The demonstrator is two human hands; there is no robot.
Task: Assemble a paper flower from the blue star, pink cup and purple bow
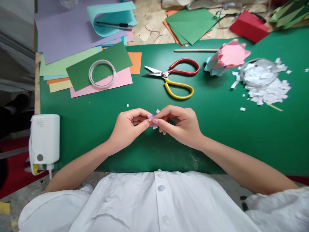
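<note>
Between my two hands is a small piece of lilac paper (154, 126), mostly covered by the fingers. My left hand (130, 125) pinches its left side between thumb and fingertips. Thumb and forefinger of my right hand (182, 124) are closed on the other side, and the fingertips of both hands nearly meet. Beyond the hands lie scissors (165, 74) with one red and one yellow handle, blades apart and pointing left. A roll of tape (90, 74) rests on a dark green paper strip (77, 75) to the upper left.
A pink and blue paper flower (233, 53) lies beside a thin stick (193, 50). White paper scraps (267, 90) are heaped at right. A white power bank (45, 138) sits at the left edge. Green sheets (193, 24) and a pen (116, 25) are at the back.
</note>
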